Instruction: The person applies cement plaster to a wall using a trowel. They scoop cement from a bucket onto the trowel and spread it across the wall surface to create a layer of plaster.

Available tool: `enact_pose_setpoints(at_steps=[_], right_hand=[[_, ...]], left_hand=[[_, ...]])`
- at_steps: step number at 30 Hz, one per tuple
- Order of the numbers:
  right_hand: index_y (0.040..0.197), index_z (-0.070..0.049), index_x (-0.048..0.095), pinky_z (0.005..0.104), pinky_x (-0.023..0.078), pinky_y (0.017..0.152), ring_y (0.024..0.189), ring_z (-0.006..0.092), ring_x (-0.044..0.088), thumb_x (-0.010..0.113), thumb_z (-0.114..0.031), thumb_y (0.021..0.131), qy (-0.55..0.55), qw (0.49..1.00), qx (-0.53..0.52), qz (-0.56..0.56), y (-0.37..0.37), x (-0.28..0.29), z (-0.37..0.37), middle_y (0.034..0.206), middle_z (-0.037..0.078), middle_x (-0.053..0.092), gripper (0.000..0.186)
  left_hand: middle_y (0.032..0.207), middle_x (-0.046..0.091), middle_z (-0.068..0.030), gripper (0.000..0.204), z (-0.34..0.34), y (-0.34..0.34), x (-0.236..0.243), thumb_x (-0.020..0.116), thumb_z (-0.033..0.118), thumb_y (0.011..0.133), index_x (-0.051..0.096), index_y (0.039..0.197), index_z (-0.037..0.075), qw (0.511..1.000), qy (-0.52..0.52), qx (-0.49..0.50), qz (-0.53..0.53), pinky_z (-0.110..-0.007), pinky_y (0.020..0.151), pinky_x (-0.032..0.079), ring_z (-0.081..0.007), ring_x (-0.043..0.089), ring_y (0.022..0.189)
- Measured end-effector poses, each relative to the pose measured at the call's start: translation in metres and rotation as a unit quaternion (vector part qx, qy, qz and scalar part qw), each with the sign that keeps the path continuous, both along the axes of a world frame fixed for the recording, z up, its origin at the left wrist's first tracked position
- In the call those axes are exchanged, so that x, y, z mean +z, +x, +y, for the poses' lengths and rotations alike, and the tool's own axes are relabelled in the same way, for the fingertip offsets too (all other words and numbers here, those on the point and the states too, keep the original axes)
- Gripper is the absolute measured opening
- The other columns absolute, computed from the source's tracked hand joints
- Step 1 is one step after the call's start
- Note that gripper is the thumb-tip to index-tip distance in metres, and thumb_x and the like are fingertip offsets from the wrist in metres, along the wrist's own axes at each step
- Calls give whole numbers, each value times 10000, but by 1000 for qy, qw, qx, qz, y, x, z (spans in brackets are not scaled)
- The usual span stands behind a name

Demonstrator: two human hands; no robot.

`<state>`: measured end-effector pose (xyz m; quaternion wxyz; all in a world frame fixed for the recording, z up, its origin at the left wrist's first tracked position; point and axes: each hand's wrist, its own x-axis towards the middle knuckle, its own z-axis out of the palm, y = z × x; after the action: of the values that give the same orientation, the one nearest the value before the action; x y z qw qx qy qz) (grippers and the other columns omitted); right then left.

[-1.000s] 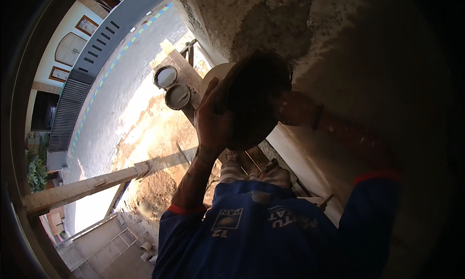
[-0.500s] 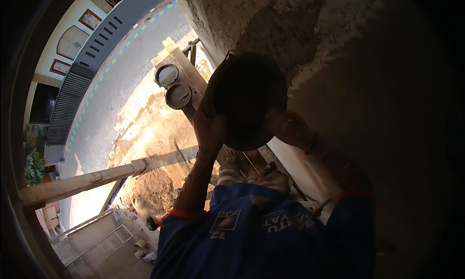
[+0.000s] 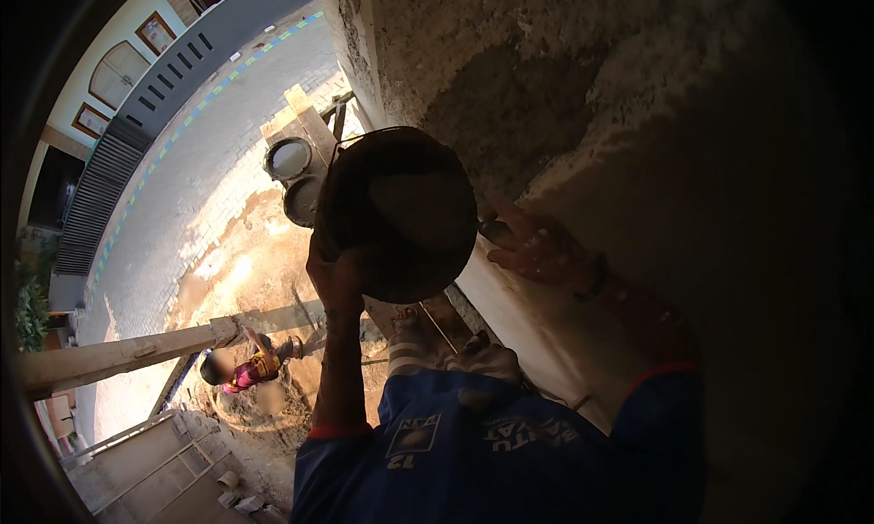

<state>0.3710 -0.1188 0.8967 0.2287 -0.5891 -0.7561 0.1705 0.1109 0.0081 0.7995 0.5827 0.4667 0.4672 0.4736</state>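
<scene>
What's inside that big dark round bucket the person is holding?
Inside the big dark round bucket, held by the left hand, a dull grey-brown patch shows. Deep shadow hides most of the rest, so the material and its depth can't be told.

Two pails lie left of the bucket, the wall right.

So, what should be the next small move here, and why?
Probably bring the right grip against the right side of the dark bucket to steady it. Only the left grip appears to support the bucket, from its lower left edge, while the right one is close beside it without visibly holding it.
</scene>
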Motion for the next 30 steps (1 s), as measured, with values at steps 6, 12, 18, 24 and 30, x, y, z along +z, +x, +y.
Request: enact_pose_setpoints(at_steps=[6, 12, 18, 24, 30], right_hand=[[962, -9, 563, 336, 492, 685, 784, 262, 606, 652, -76, 796, -42, 997, 49, 45, -12, 95, 35, 937, 138, 565, 199], [1224, 0, 563, 286, 506, 578, 749, 140, 640, 712, -234, 828, -322, 901, -88, 276, 17, 71, 72, 980, 121, 663, 483], [1395, -25, 398, 291, 469, 615, 691, 109, 519, 575, -403, 910, 88, 897, -431, 50, 198, 111, 57, 971, 58, 592, 640], [1310, -31, 486, 306, 465, 556, 633, 110, 551, 572, -322, 918, -37, 910, -413, -5, 117, 119, 22, 809, 42, 579, 496], [1169, -11, 548, 286, 495, 617, 704, 120, 592, 553, -200, 923, -335, 894, -234, 186, 31, 35, -27, 910, 81, 599, 310]], left_hand=[[1096, 661, -110, 556, 15, -37, -26, 586, -69, 690, 545, 1243, -35, 994, -48, 96, 9, -305, 832, 507, -193, 636, 957], [1198, 627, -111, 604, 16, -97, -37, 530, -83, 670, 525, 1272, -43, 985, -3, 156, 70, -303, 948, 442, -202, 603, 1061], [1160, 633, -117, 635, 12, -86, -32, 502, -70, 628, 520, 1262, -52, 985, -50, 135, 94, -313, 942, 447, -215, 610, 1031], [1121, 633, -142, 587, -1, -68, -34, 540, -80, 620, 539, 1206, -60, 991, -58, 89, 84, -320, 917, 471, -233, 626, 988], [1109, 640, -116, 584, -9, -22, -15, 542, -71, 632, 524, 1215, -47, 998, -50, -2, 29, -309, 893, 474, -205, 622, 988]])
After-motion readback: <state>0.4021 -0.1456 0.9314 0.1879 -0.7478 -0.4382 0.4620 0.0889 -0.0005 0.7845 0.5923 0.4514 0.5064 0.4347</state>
